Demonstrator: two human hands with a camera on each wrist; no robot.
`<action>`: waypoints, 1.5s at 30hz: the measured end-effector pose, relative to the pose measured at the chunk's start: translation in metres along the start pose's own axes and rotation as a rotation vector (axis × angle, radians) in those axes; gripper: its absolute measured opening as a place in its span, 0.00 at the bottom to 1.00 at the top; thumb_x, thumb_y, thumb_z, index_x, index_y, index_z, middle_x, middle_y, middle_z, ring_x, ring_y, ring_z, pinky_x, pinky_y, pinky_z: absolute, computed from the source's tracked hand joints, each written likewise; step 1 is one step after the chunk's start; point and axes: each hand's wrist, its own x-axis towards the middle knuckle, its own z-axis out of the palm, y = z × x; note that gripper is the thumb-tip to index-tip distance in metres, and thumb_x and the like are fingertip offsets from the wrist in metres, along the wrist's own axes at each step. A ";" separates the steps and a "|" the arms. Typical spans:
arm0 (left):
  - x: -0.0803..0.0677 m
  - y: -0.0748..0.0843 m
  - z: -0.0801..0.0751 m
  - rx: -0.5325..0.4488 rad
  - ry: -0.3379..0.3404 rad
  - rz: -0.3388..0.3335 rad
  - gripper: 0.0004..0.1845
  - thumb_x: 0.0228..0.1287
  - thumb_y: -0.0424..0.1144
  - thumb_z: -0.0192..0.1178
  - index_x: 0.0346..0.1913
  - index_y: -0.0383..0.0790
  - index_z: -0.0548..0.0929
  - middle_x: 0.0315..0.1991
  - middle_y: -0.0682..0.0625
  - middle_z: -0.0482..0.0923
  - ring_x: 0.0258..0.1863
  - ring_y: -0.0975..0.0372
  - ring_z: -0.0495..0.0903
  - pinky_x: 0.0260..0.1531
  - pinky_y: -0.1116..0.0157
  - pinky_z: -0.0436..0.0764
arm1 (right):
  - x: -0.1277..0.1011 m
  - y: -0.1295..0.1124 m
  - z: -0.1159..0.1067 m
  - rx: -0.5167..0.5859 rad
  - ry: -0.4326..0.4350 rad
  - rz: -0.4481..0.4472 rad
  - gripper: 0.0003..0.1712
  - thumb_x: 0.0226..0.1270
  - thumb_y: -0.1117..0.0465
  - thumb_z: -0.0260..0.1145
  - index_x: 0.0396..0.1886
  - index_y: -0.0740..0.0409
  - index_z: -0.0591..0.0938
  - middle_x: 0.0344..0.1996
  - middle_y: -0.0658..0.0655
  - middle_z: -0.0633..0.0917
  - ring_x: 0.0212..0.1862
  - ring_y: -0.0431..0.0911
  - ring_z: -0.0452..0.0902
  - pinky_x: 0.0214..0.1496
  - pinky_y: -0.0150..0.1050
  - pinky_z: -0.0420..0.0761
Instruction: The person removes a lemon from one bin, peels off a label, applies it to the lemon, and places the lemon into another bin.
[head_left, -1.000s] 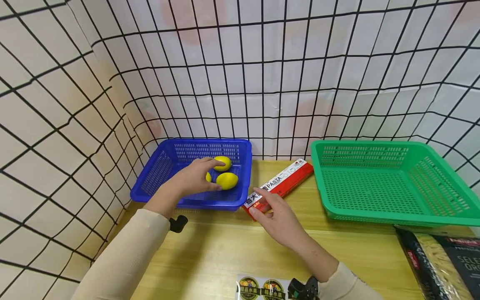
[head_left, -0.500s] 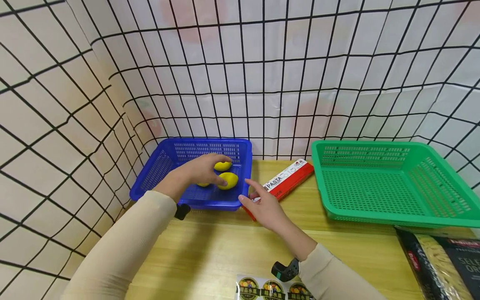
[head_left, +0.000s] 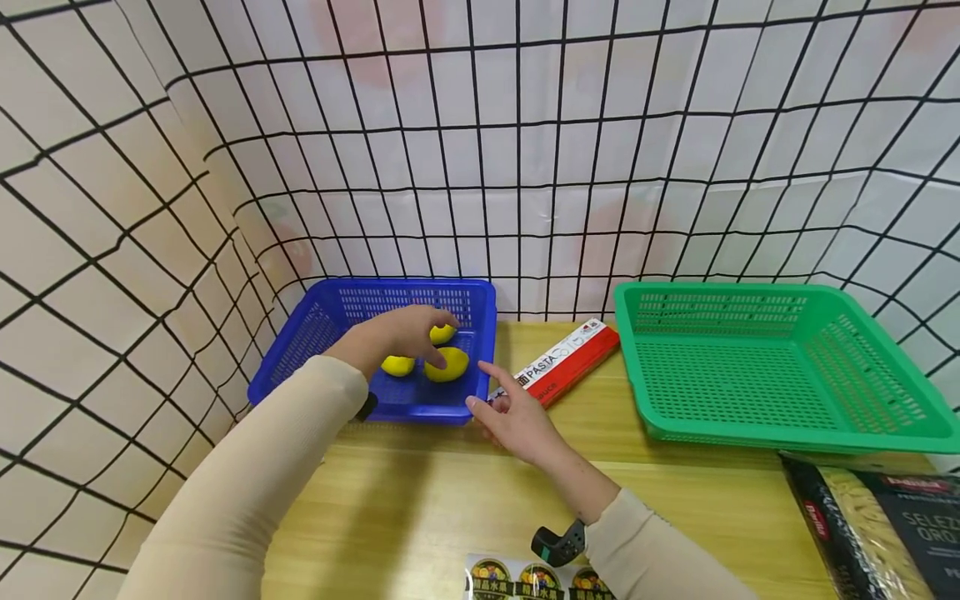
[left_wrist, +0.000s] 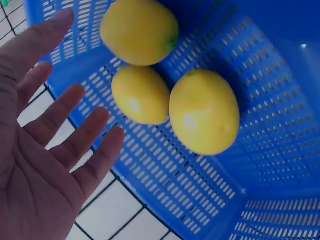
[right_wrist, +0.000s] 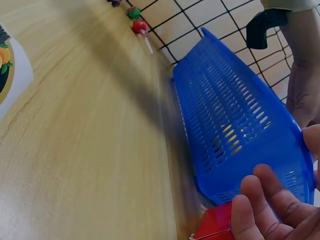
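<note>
My left hand (head_left: 411, 331) reaches into the blue basket (head_left: 486, 333), fingers spread over three lemons. In the left wrist view, the relaxed fingers (left_wrist: 95, 135) stand apart from the smaller lemon (left_wrist: 140, 95), the rounder lemon (left_wrist: 205, 112) and the top lemon (left_wrist: 140, 32). Nothing lies in that palm. At the basket's front right corner is my right hand (head_left: 517, 421), thumb and index fingertips right at the rim. Its other fingers bend loosely outside the basket wall. Under that hand runs a red and white pasta box (head_left: 573, 362), its near end partly hidden.
A green basket (head_left: 626, 333) stands at the right. In front of it lies a black pasta bag (head_left: 862, 517). A sheet of round fruit stickers (head_left: 517, 579) is at the near edge. Black wire mesh (head_left: 517, 167) encloses the back and sides. Lollipops (right_wrist: 140, 26) lie beyond the blue basket.
My right hand has moved left from above the pasta box to the blue basket's rim. The left hand has shifted slightly over the lemons, and the front lemon now shows more.
</note>
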 end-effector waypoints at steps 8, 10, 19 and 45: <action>0.003 0.002 0.012 -0.030 -0.038 -0.027 0.41 0.60 0.45 0.74 0.76 0.59 0.68 0.76 0.44 0.66 0.75 0.46 0.66 0.73 0.39 0.64 | -0.001 0.000 0.000 0.001 -0.013 0.022 0.37 0.72 0.43 0.66 0.77 0.27 0.64 0.36 0.66 0.86 0.33 0.58 0.84 0.30 0.40 0.83; 0.003 0.001 0.015 -0.029 -0.045 -0.029 0.42 0.59 0.45 0.75 0.76 0.57 0.67 0.77 0.45 0.66 0.74 0.47 0.67 0.74 0.40 0.64 | 0.000 0.000 0.000 0.001 -0.020 0.023 0.37 0.72 0.42 0.66 0.77 0.28 0.63 0.36 0.66 0.86 0.33 0.58 0.84 0.31 0.42 0.85; 0.009 -0.003 0.025 -0.017 -0.062 -0.042 0.44 0.59 0.44 0.76 0.77 0.52 0.67 0.75 0.44 0.69 0.71 0.48 0.69 0.74 0.41 0.64 | 0.001 0.001 0.001 0.001 -0.033 0.030 0.38 0.72 0.41 0.66 0.77 0.27 0.62 0.36 0.64 0.86 0.32 0.53 0.83 0.32 0.42 0.86; 0.021 -0.019 0.045 -0.015 0.009 0.006 0.38 0.64 0.43 0.71 0.76 0.51 0.68 0.73 0.42 0.71 0.69 0.46 0.71 0.72 0.41 0.67 | 0.000 0.002 -0.002 -0.008 -0.043 0.025 0.39 0.71 0.40 0.65 0.77 0.26 0.61 0.35 0.62 0.88 0.30 0.48 0.82 0.31 0.43 0.86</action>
